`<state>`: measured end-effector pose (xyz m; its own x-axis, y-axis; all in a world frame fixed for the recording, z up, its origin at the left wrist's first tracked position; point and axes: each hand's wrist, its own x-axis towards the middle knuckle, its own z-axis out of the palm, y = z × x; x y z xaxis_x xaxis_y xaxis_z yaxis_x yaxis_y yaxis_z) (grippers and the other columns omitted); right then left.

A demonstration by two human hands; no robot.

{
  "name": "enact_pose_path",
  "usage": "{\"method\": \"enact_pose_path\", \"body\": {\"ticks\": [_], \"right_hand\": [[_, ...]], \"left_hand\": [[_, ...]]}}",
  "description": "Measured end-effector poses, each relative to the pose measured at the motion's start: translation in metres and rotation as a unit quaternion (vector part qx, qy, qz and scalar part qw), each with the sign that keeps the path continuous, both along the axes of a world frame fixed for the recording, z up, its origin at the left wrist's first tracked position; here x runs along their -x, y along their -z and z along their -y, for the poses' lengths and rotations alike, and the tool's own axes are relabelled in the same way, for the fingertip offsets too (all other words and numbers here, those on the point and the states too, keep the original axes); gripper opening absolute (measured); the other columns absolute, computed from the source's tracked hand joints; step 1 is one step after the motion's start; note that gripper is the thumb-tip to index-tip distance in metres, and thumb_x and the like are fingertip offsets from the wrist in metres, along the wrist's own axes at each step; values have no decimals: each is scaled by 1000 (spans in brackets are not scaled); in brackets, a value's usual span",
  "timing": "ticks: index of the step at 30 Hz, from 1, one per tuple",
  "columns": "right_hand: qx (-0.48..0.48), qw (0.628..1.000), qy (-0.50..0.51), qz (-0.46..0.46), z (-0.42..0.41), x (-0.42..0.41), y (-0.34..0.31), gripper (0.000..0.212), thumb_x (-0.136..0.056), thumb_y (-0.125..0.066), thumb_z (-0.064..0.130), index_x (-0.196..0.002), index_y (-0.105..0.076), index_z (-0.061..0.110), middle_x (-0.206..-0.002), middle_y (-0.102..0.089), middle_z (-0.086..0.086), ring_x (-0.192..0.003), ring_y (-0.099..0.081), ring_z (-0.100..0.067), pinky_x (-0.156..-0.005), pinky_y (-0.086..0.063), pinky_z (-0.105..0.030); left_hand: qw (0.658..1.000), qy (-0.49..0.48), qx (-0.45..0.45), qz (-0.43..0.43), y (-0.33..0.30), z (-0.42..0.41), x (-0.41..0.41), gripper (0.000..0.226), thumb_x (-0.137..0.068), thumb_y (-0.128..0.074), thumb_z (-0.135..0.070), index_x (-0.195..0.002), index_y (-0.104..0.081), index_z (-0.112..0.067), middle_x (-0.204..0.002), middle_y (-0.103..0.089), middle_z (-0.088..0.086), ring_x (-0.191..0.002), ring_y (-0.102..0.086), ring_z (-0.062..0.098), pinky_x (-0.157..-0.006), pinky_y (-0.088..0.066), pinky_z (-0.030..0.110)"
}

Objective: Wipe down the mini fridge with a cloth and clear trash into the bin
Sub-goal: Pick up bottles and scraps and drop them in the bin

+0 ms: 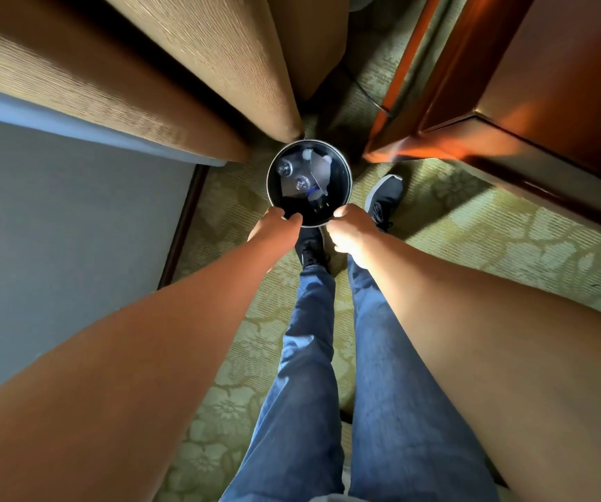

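Both hands held a round bin (272, 197) by its near rim, above patterned carpet (454, 226).

The left hand (273, 223) gripped the thin metal rim at seven o'clock, the right hand (351, 230) at five. The bin's dark, smooth interior held two clear bottles (293, 175) and crumpled grey paper (320, 172). Ribbed tan curtains (219, 67) hung at eleven o'clock, glossy wood (545, 85) at two.

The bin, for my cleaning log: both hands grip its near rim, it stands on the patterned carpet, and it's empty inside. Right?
Not quite. The head view shows the bin holds trash: bottles and paper. The left hand and right hand do grip its near rim over the carpet.
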<state>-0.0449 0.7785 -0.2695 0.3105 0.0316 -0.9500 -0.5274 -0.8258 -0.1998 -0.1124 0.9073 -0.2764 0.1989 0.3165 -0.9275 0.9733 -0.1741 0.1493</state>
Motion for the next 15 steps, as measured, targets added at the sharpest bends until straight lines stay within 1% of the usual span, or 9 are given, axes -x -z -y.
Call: {"method": "enact_pose_path", "body": {"ticks": [2,4,5,6,9,10,12,13,15], "right_hand": [[-4,1000,9,3,3,-4,-19,27,-91,-49,6,-114,-63,3,-109,-68,-19,-102,-68,-36,-93,-58,-47],[-13,1000,13,15,6,-9,-46,15,-87,-49,4,-94,-62,4,-94,-67,-17,-93,-67,-34,-92,-58,-49],[-15,999,17,25,6,-12,-63,11,-86,-48,3,-83,-58,8,-84,-63,-14,-86,-64,-32,-92,-58,-49],[-21,999,21,36,7,-15,-79,13,-86,-48,2,-78,-53,11,-77,-57,-11,-81,-61,-31,-91,-59,-48],[-51,996,51,47,10,-23,-140,18,-90,-47,0,-76,-49,13,-70,-48,-10,-71,-53,-28,-77,-53,-46],[-61,995,55,57,12,-27,-161,19,-92,-49,1,-77,-50,13,-73,-49,-11,-75,-54,-28,-80,-53,-46],[-81,992,46,82,16,-33,-204,27,-98,-52,5,-74,-48,19,-89,-54,-9,-91,-54,-25,-98,-54,-48],[-82,991,50,95,18,-36,-227,31,-99,-52,7,-73,-45,23,-98,-54,-9,-96,-52,-23,-103,-51,-48],[-95,986,73,120,22,-41,-267,30,-101,-50,7,-77,-46,25,-108,-51,-10,-100,-52,-22,-105,-50,-49]], "left_hand": [[1000,12,4,8,-18,4,-6,41,-96,-45,-37,-129,-51,-13,-113,-63,12,-98,-63,28,-71,-43,29],[1000,15,-5,23,-48,6,-14,43,-94,-47,-37,-127,-52,-11,-98,-63,13,-86,-64,28,-67,-44,30],[999,17,-7,27,-64,7,-19,45,-93,-47,-39,-129,-52,-12,-98,-63,11,-85,-64,28,-69,-49,33],[999,17,-10,35,-82,8,-24,47,-93,-47,-40,-131,-51,-14,-104,-65,12,-92,-65,30,-75,-53,37],[995,30,-2,93,-143,14,-37,44,-95,-49,-38,-124,-58,-5,-115,-66,19,-106,-64,38,-88,-55,44],[992,38,-4,117,-163,16,-42,43,-95,-49,-36,-118,-61,-2,-114,-67,21,-106,-64,39,-90,-55,47],[989,56,0,139,-201,20,-51,41,-96,-49,-35,-112,-64,-1,-110,-68,21,-105,-64,40,-91,-54,49],[987,65,-3,148,-221,24,-55,39,-96,-49,-35,-109,-64,-2,-107,-68,20,-104,-65,39,-91,-54,48],[978,126,-18,163,-254,33,-61,29,-97,-51,-28,-112,-59,-5,-112,-67,17,-109,-63,37,-94,-52,43]]}}
